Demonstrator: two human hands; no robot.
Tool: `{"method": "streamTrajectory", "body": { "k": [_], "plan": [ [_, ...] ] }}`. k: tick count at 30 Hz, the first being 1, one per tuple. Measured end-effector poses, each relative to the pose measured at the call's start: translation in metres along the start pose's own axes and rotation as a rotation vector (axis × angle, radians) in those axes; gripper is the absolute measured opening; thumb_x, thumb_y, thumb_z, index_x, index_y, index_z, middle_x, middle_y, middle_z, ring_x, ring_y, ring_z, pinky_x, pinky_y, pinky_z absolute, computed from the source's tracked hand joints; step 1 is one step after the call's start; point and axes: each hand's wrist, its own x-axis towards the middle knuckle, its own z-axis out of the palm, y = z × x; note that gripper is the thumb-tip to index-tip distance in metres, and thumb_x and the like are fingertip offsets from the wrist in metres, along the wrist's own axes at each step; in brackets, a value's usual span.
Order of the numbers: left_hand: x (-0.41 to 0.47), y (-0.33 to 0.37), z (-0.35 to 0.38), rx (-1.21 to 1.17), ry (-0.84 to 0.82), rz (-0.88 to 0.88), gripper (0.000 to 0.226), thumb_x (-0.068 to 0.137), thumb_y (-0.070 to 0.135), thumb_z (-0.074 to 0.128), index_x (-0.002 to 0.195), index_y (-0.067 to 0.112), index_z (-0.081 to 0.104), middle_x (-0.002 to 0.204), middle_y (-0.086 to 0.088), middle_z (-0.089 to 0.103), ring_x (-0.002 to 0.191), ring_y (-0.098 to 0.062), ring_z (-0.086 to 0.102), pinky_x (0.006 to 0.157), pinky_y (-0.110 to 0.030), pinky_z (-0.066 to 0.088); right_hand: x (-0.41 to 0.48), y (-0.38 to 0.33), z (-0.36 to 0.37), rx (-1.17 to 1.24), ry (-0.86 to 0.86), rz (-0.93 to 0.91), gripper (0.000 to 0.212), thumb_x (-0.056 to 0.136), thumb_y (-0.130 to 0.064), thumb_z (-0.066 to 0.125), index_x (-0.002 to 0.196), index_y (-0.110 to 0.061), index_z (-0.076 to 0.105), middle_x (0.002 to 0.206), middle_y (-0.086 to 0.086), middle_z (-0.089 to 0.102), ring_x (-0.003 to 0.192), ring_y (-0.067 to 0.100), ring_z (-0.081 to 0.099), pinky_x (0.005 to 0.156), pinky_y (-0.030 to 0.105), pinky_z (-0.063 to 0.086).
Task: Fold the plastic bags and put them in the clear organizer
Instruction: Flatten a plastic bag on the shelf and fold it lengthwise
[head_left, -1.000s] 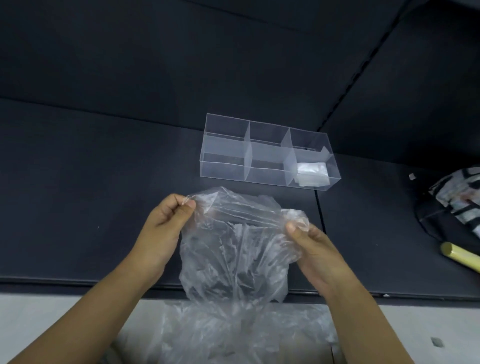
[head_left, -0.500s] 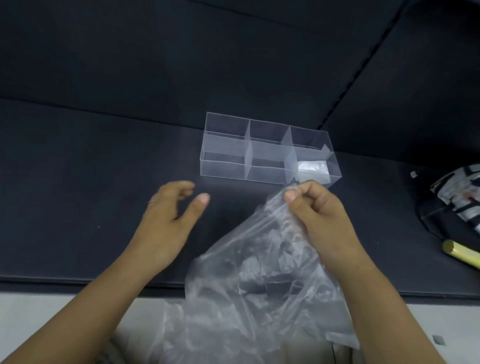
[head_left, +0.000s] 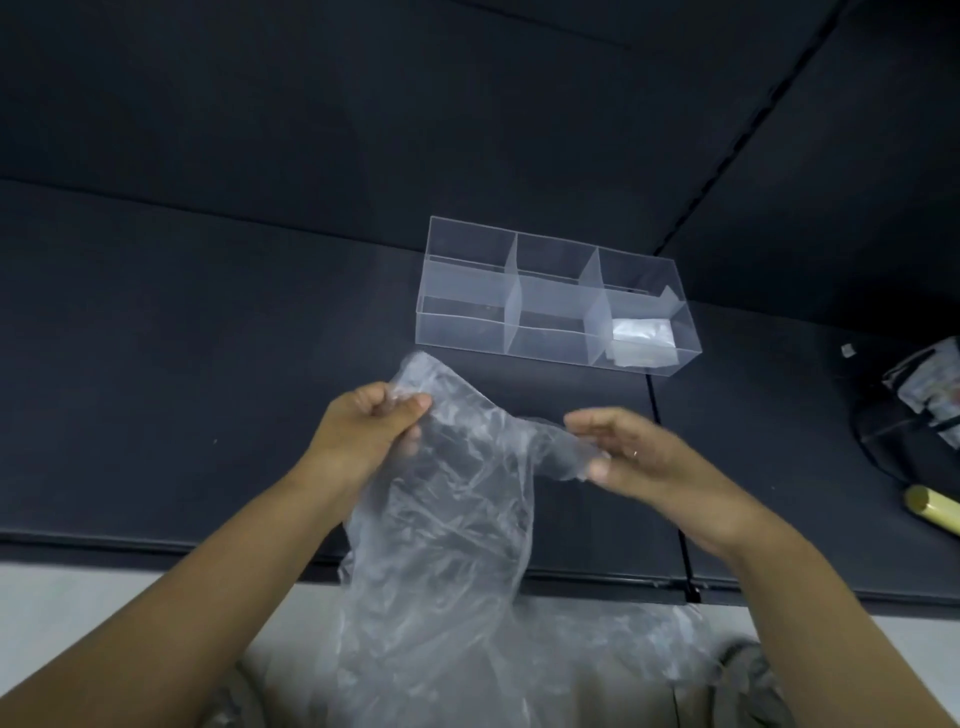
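My left hand pinches one top corner of the plastic bag, which hangs lengthwise past the desk's front edge; my right hand is at the other corner, grip too blurred to tell. The organizer lies straight beyond, nearer my right

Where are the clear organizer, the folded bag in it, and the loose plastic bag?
clear organizer (head_left: 460, 330): head view, front wall of its left compartment.
folded bag (head_left: 643, 338): head view, middle of the packet, front right compartment.
plastic bag (head_left: 457, 509): head view, crumpled middle of the sheet.
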Motion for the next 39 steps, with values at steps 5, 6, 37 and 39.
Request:
{"method": "streamTrajectory", "body": {
  "k": [5,6,37,39],
  "plan": [
    [0.007,-0.007,-0.007,-0.050,0.086,0.028,0.033,0.085,0.032,0.071,0.088,-0.001,0.066,0.069,-0.004,0.067,0.057,-0.010,0.063,0.050,-0.019,0.051,0.027,0.021,0.024,-0.182,0.102,0.095,0.047,0.077,-0.027,0.079,0.118,-0.038,0.057,0.138,-0.018,0.035,0.130,0.007,0.041,0.107,0.026,0.036],
    [0.008,-0.007,-0.008,-0.061,0.100,0.032,0.031,0.084,0.034,0.071,0.086,0.003,0.068,0.069,-0.003,0.068,0.054,-0.009,0.063,0.049,-0.019,0.051,0.033,0.022,0.025,-0.228,0.110,0.097,0.045,0.077,-0.026,0.079,0.117,-0.032,0.058,0.140,-0.016,0.031,0.132,0.008,0.036,0.110,0.028,0.034],
    [0.004,-0.027,-0.067,-0.269,-0.099,-0.289,0.054,0.085,0.054,0.055,0.118,0.011,0.053,0.107,-0.006,0.073,0.099,-0.019,0.069,0.071,-0.033,0.056,-0.011,0.012,0.016,-0.007,0.152,0.096,0.053,0.068,-0.059,0.065,0.115,-0.036,0.059,0.115,-0.018,0.064,0.107,-0.008,0.057,0.088,0.018,0.043],
    [-0.009,-0.039,-0.068,-0.301,-0.167,-0.335,0.062,0.079,0.052,0.057,0.123,0.008,0.055,0.113,-0.008,0.070,0.104,-0.021,0.067,0.075,-0.033,0.056,-0.022,0.019,0.034,-0.032,0.129,0.181,0.054,0.067,-0.054,0.072,0.116,-0.040,0.053,0.113,-0.021,0.059,0.103,-0.012,0.055,0.082,0.014,0.043]
  ]
}}
